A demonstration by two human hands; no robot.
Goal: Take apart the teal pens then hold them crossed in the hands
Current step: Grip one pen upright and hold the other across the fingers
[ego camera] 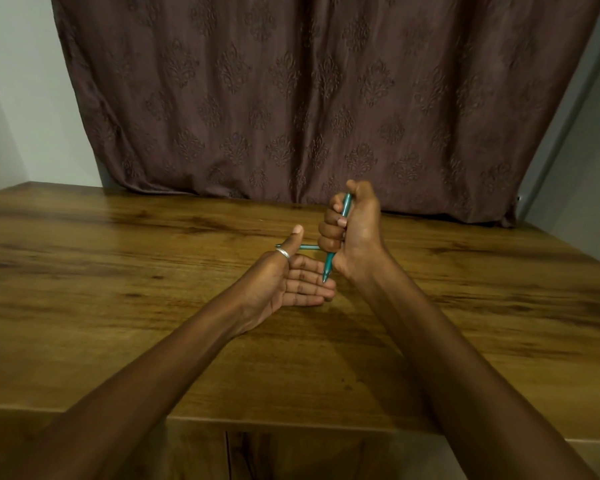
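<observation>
Teal pens: 2 of them visible. 1 teal pen [340,230] is wrapped in the right hand [352,233], fist closed around the barrel, pen nearly upright with the tip pointing down toward me, poking out below the fist just over the left fingertips. The second teal pen [300,247] lies roughly level, running sideways behind the left thumb toward the right fist; only a short stretch of it shows, so I can't tell whether it's resting on the worktop [118,271] or pinned by anything. The left hand [291,282] is open, palm turned to the right, fingers stretched flat, thumb sticking up with a silver ring [282,252] on it. So its grip is wide open, holding nothing that I can see. Both hands hover over the wooden worktop, with a brown patterned curtain [309,98] behind.
</observation>
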